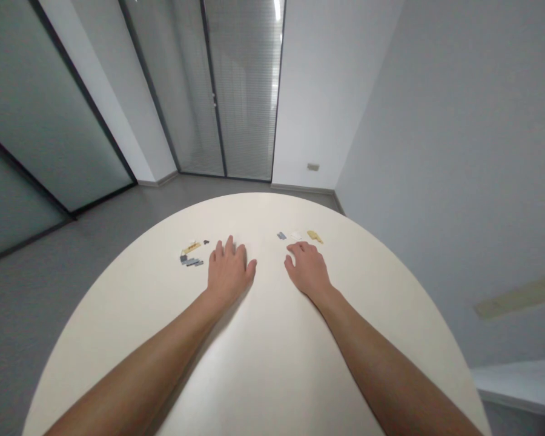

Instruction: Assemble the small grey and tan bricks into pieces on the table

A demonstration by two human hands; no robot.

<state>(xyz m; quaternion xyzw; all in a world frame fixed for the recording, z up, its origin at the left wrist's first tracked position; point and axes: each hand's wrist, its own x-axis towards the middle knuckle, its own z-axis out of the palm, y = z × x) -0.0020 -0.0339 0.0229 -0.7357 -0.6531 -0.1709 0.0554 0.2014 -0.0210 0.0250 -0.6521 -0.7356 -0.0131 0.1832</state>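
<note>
My left hand [228,270] lies flat on the round cream table [263,363], fingers stretched out, holding nothing. Just to its left lie small grey pieces [191,261], a tan piece [191,247] and a tiny dark piece [206,242]. My right hand [307,266] rests palm down on the table with its fingers curled under; nothing shows in it. Just beyond its fingertips lie a small grey piece [281,235], a white piece [296,235] and a tan piece [315,236].
The table's far edge curves just behind the pieces. Beyond it are grey floor, glass partitions with blinds [240,91] and a white wall [458,151] close on the right.
</note>
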